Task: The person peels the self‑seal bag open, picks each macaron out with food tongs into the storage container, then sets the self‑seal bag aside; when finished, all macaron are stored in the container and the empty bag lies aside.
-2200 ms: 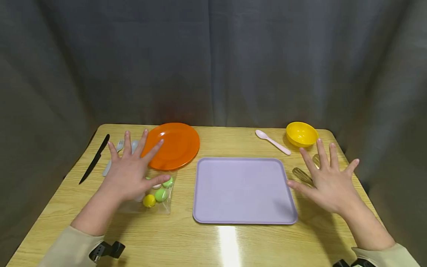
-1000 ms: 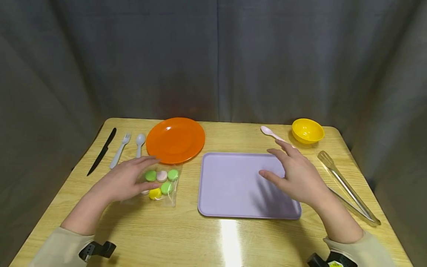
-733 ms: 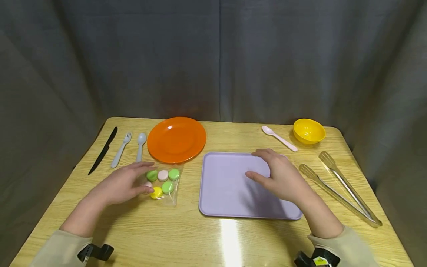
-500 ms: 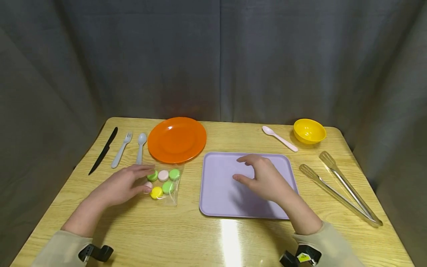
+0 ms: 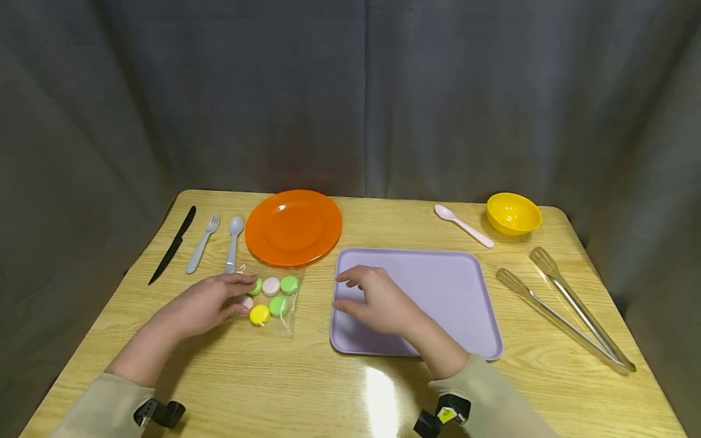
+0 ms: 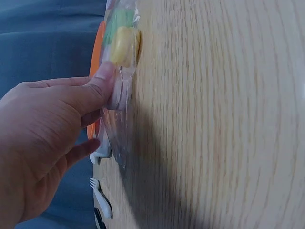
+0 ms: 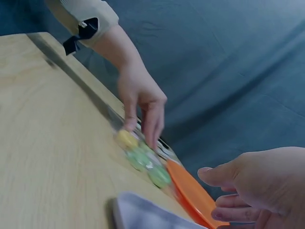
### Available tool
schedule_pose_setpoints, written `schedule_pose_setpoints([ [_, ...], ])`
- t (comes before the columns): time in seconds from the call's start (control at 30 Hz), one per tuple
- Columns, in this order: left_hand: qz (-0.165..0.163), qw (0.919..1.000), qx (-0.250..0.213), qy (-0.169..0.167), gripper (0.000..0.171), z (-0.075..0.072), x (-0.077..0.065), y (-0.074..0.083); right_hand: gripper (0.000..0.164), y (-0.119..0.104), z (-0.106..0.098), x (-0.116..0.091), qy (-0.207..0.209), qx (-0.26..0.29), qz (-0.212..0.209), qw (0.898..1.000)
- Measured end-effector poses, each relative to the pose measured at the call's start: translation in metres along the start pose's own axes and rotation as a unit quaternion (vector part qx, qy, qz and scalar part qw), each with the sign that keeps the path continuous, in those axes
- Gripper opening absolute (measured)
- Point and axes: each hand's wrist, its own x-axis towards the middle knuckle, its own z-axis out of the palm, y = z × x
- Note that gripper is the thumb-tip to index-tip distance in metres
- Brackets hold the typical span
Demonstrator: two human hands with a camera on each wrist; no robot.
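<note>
A clear plastic bag of macarons (image 5: 279, 305), with green, pink and yellow pieces, lies on the table left of the lilac tray (image 5: 438, 304). My left hand (image 5: 205, 304) is at the bag's left end. In the left wrist view, its thumb (image 6: 102, 76) presses on a pale macaron (image 6: 120, 88) through the plastic, the fingers on the far side, pinching it. My right hand (image 5: 378, 301) hovers over the left part of the tray, fingers bent loosely with a gap to the thumb, nothing between them. In the right wrist view this hand (image 7: 262, 186) is seen beside the orange plate (image 7: 190, 191).
Behind the bag is the orange plate, with a grey spoon (image 5: 232, 243), a fork (image 5: 202, 243) and a black knife (image 5: 172, 246) to its left. At the right are a pink spoon (image 5: 464, 226), a yellow bowl (image 5: 513, 214) and metal tongs (image 5: 569, 322). A grey curtain (image 5: 350, 97) hangs behind.
Both hands were spread above the table at first. My left hand has come down onto the bag's left end. The right hand has swept leftward from beside the tongs to over the tray.
</note>
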Motion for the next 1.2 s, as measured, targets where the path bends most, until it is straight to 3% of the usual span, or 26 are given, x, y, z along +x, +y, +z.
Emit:
schedule_pose_setpoints([
  [0.37,0.011,0.9993,-0.031,-0.016,0.052,-0.002,0.006,-0.003,0.041,-0.013,0.048,0.021,-0.079,-0.017,-0.085,0.993],
  [0.77,0.009,0.9997,-0.017,-0.016,0.051,0.000,0.000,0.000,0.034,-0.023,0.105,0.033,-0.049,-0.068,-0.085,0.993],
  [1.0,0.015,0.9995,-0.022,-0.020,0.048,0.001,-0.003,-0.001,0.023,-0.026,0.112,0.033,-0.035,-0.132,-0.114,0.984],
  [1.2,0.017,0.9992,-0.032,-0.017,0.047,0.000,0.004,0.000,0.013,-0.021,0.110,0.035,-0.035,-0.129,-0.117,0.984],
])
